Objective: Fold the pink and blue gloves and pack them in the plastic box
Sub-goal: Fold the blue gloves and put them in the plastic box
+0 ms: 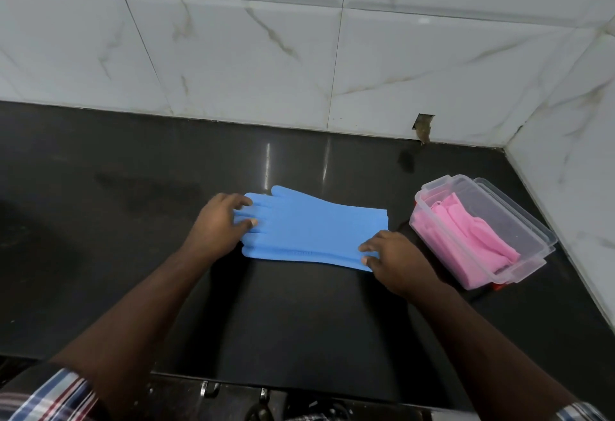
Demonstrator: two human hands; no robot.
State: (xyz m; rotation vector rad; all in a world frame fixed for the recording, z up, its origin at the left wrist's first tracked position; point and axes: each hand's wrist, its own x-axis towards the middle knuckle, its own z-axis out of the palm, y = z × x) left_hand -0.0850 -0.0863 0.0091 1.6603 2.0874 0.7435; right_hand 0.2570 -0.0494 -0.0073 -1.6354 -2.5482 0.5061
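Note:
The blue gloves (309,227) lie flat and stacked on the dark counter, fingers pointing left and cuffs to the right. My left hand (219,224) rests on the fingertips with its fingers pinching them. My right hand (392,257) grips the near corner of the cuffs. To the right stands the clear plastic box (532,221), open, with the folded pink gloves (466,234) lying inside it.
The dark counter (133,221) meets a white marble-tiled wall (299,54) at the back and on the right. A chipped hole (422,126) sits at the wall's base. The counter's front edge runs below my forearms.

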